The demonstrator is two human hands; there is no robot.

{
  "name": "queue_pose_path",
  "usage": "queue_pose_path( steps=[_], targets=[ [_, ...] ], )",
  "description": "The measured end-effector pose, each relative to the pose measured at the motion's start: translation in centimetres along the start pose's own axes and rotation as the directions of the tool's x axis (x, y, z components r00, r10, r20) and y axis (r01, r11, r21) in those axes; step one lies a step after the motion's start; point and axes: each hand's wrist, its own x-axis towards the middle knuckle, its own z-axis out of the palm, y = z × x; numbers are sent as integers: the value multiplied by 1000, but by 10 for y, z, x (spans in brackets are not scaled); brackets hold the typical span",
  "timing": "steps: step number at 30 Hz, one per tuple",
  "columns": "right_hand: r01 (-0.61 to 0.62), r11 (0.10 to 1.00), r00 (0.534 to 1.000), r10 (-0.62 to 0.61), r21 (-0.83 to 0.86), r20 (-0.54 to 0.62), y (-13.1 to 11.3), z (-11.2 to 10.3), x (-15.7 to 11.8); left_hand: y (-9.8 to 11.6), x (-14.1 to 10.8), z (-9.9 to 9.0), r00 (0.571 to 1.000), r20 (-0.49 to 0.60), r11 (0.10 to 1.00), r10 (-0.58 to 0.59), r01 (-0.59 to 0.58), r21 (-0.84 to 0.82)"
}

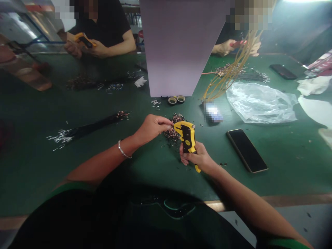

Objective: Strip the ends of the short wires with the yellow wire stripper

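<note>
My right hand (193,155) is wrapped round the handles of a yellow and black wire stripper (187,136), whose jaws point left. At those jaws, my left hand (155,128) is closed in a pinch; what lies between its thumb and forefinger is too small to make out. Beneath the jaws lies a pile of short copper-coloured and black wire scraps (174,133). Off to the left, a bundle of black wires (90,129) rests on the green table (145,173), silvery at one end and coppery at the other.
A pale upright panel (178,48) stands ahead, two tape rolls (176,100) at its foot. Rightward lie a phone (247,150), a clear plastic bag (261,103) and yellow wires (230,76). Across the table, people hold tools; another arm (28,74) reaches in at far left.
</note>
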Motion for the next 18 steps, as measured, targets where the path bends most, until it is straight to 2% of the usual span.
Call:
queue_pose_path(
  steps=[3,8,18],
  targets=[
    [1,1000,1000,-2,-24,-30,2,0,1,-5,5,-2,997,11,994,78,-78,79],
    [7,999,998,-9,-33,-62,5,1,2,-15,13,-4,990,18,983,141,-142,114],
    [13,999,993,-19,-46,-119,5,7,9,-23,21,-4,990,13,987,137,-138,84]
  ],
)
